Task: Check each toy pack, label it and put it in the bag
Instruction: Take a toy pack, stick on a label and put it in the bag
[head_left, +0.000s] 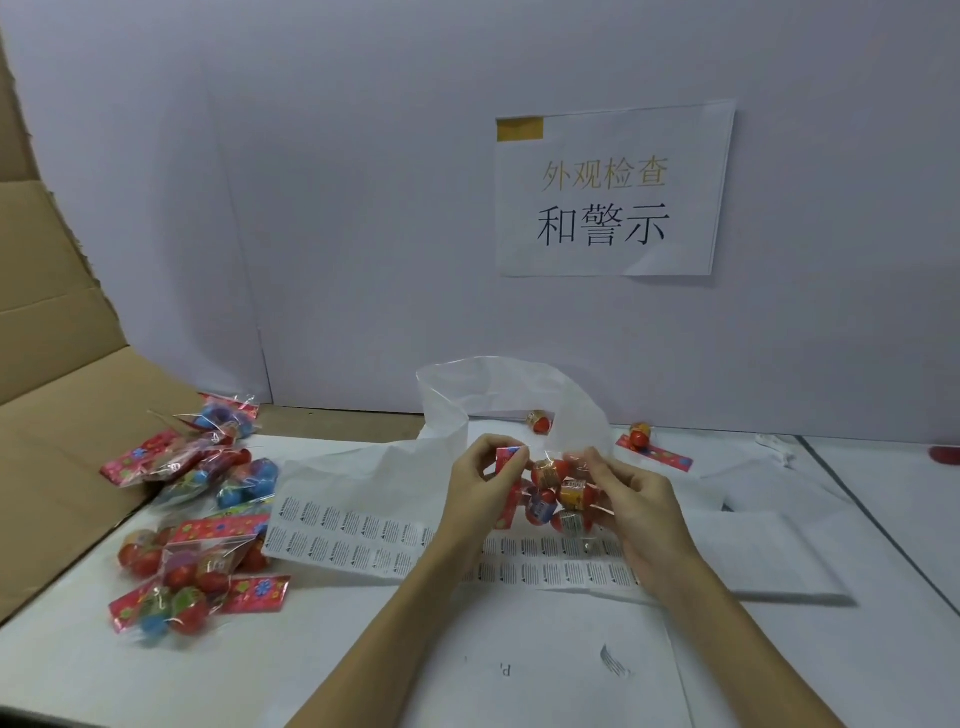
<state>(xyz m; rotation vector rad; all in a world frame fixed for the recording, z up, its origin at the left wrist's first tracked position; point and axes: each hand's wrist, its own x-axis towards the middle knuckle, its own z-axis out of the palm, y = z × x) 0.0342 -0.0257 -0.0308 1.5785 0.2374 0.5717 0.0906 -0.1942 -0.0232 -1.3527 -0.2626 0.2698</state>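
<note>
Both forearms reach over the white paper-covered table (519, 691). Left hand (480, 480) and right hand (631, 499) pinch one toy pack (550, 493) above the label sheet (353, 540). Left of the sheet: several toy packs (192, 519), count unclear. Behind: one white bag (488, 405), one wall sign (613, 189).

Glossy clear plastic toy pack (556, 493), matt paper label sheet (363, 535), rough brown cardboard (57, 415).

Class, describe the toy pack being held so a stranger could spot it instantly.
Start at the white paper sign on the wall, then drop to the left hand and right hand. Between them hangs the clear toy pack; unlike the piled packs, it is lifted.
</note>
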